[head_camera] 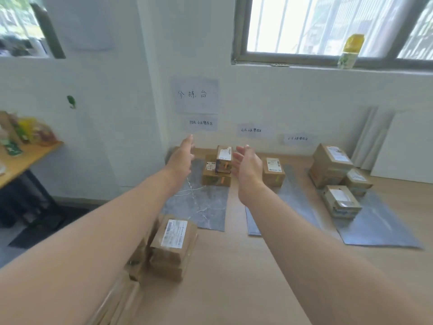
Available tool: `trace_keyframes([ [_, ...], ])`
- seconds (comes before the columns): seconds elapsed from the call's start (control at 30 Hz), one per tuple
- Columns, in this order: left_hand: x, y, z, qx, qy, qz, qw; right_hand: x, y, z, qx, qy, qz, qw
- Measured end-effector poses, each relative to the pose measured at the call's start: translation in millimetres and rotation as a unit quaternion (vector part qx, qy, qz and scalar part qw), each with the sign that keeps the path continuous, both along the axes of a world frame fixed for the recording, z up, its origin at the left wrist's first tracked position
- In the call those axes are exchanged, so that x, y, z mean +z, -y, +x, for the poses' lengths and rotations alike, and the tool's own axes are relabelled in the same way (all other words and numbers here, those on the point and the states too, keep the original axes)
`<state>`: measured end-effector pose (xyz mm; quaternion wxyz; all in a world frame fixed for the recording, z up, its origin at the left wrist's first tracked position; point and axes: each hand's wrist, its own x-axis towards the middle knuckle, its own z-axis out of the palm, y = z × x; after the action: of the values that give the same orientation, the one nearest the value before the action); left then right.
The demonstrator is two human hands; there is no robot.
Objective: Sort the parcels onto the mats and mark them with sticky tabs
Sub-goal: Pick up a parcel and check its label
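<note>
Above parcels (216, 171), wall sign (195, 95) reading 分拣台

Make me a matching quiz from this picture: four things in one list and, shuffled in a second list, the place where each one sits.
Things
1. yellow-green bottle
2. stacked parcels
3. largest parcel
4. foreground parcel with the white label

Places
A. on the right mat
B. on the bare wood, off the mats
C. on the window sill
D. on the left mat

Pairs: 1-C, 2-D, 3-A, 4-B
</note>
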<state>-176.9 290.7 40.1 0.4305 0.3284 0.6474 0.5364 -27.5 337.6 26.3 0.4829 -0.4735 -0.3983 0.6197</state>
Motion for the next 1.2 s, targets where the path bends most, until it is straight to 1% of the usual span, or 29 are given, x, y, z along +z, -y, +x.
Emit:
trace_keyframes([
  [0.13,7,61,3,-0.036,-0.01,0.013,0.999,4,67,-2,-0.029,-0.015,0.007,0.999],
  [0.23,10,105,-3,-0.054,-0.011,0.015,0.998,6,111,-7,-0.035,-0.003,0.009,0.999],
  [0.37,10,149,-11,-0.045,0.001,0.015,0.999,10,159,-14,-0.037,0.012,0.014,0.999],
  [0.5,6,175,-19,-0.042,0.012,0.019,0.999,4,183,-17,-0.026,0.037,0.01,0.999],
  [0.73,-14,187,-24,-0.008,0.035,-0.004,0.999,-20,194,-20,-0.001,0.063,-0.011,0.998],
  [1.07,-81,173,-19,0.023,0.04,-0.084,0.995,-72,179,-18,0.054,0.09,-0.073,0.992],
  [1.2,-112,157,-28,0.022,-0.006,-0.13,0.991,-104,161,-24,0.073,0.103,-0.104,0.987],
])
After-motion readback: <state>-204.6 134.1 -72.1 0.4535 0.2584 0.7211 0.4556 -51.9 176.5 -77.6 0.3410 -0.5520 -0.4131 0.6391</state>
